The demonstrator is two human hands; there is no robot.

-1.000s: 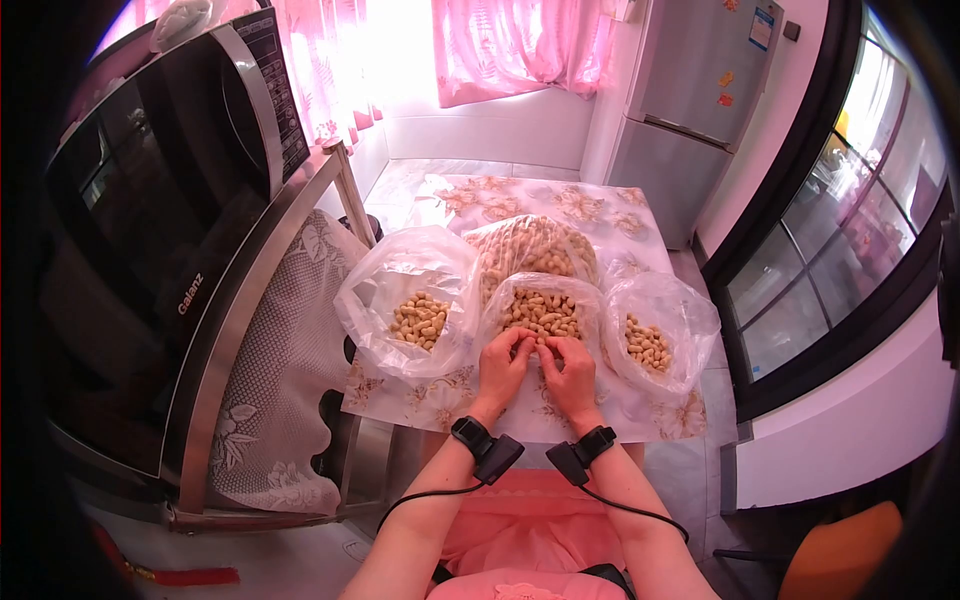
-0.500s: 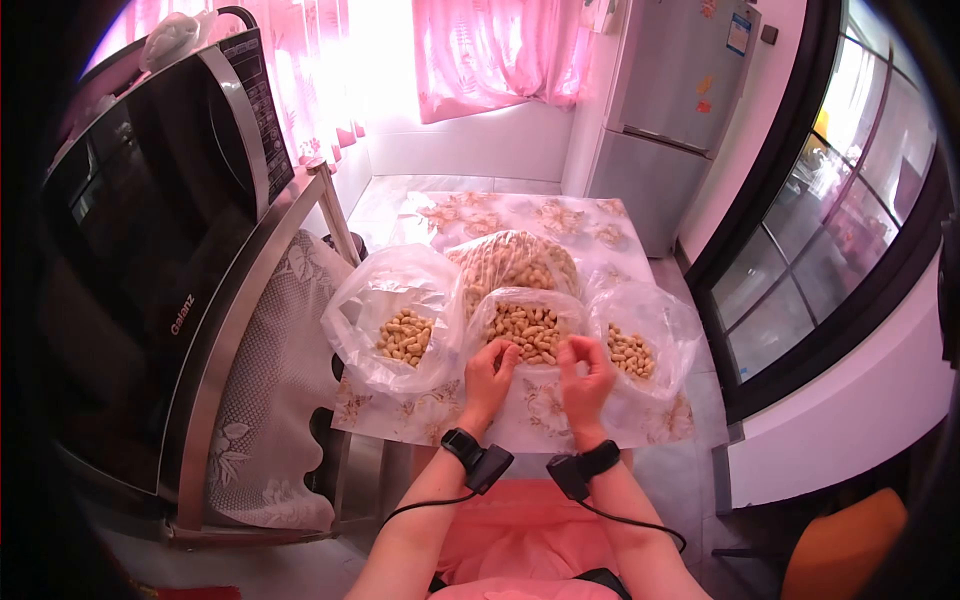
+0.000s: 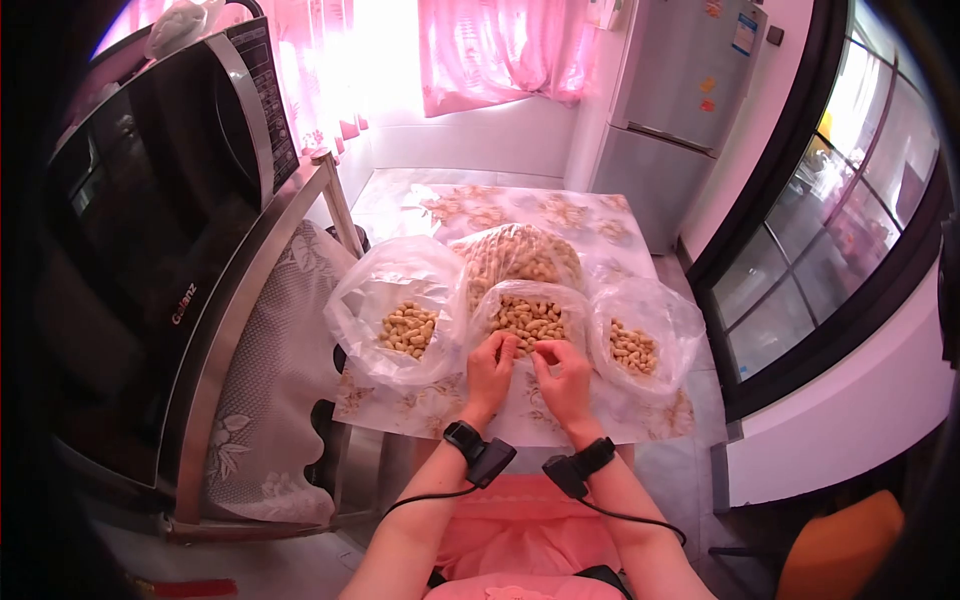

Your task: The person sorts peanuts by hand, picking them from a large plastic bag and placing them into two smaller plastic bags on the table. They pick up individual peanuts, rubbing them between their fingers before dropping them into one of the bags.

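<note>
My left hand (image 3: 490, 372) is at the near rim of the middle plastic bag (image 3: 480, 320), its fingers pinched together. Close to it on the right, my right hand (image 3: 562, 378) is also closed in a pinch. Anything small between the fingertips is too hidden to make out. Peanuts (image 3: 530, 318) lie in the middle bag just beyond both hands. A left bag (image 3: 365, 300) and a right bag (image 3: 680, 325) stand open with smaller piles of peanuts. Behind the middle bag sits a large, full clear bag of peanuts (image 3: 515, 252).
The bags rest on a table with a floral cloth (image 3: 580, 205). A black Galanz oven (image 3: 150, 260) on a metal-framed stand is at the left. A grey refrigerator (image 3: 670, 120) stands at the back right, and an orange chair (image 3: 845, 550) at the lower right.
My right hand has moved left and slightly down, closer to my left hand. The view has shifted slightly, and the bags look otherwise the same.
</note>
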